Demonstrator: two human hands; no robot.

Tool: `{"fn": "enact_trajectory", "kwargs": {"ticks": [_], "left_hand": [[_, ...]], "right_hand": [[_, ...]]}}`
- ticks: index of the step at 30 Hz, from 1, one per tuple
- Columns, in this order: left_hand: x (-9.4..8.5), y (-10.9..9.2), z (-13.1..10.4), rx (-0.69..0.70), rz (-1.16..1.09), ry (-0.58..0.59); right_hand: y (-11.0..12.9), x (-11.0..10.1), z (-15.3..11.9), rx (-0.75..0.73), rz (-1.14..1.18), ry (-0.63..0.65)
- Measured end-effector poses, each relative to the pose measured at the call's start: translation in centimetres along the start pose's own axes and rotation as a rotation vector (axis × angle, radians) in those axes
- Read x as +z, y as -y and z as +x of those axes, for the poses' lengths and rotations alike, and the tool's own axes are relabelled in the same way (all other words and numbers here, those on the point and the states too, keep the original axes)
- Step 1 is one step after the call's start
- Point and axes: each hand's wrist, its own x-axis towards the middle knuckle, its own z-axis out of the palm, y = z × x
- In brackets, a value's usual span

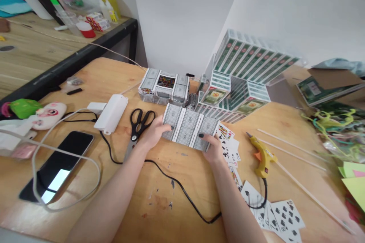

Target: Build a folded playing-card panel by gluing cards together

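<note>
Between my two hands is a panel of playing cards [188, 126], three card backs side by side with pale seams between them. My left hand [154, 133] grips its left end, thumb on top. At the right end my right hand [212, 147] pinches it the same way; the fingers underneath are hidden. Just behind the panel stands a box built of playing cards [164, 88] with an opening in its top. Black-handled scissors [137, 125] lie beside my left hand. Loose playing cards [230, 148] are spread near my right hand, and a yellow glue gun [262, 155] rests farther right.
Stacked green-and-white card packs [251, 60] rise at the back right. A white power strip [111, 114], a phone [57, 165] and looping cables occupy the left. White glue sticks [293, 155] lie at right, near a tangle of coloured strands [336, 129]. A black cord [182, 188] crosses the front.
</note>
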Motion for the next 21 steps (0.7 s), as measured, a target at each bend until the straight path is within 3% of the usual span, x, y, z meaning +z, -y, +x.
{"fn": "enact_trajectory", "kwargs": {"ticks": [4, 6, 9, 13, 17, 21], "left_hand": [[-0.4, 0.2, 0.2, 0.073, -0.116, -0.106], [-0.6, 0.1, 0.2, 0.111, -0.205, -0.151], [-0.9, -0.5, 0.0, 0.196, -0.278, -0.139], [-1.5, -1.0, -0.2, 0.247, -0.167, -0.043], [-1.8, -1.2, -0.2, 0.3, -0.096, -0.008], [-1.4, -1.3, 0.0, 0.34, -0.128, -0.083]], "right_hand": [[-0.2, 0.1, 0.4, -0.276, -0.091, -0.031], [-0.2, 0.4, 0.6, -0.316, -0.088, -0.029], [0.2, 0.6, 0.8, -0.132, 0.063, 0.062], [1.0, 0.5, 0.6, 0.176, 0.176, 0.251], [1.7, 0.4, 0.0, 0.189, 0.106, 0.274], [1.5, 0.7, -0.1, 0.143, 0.107, 0.212]]}}
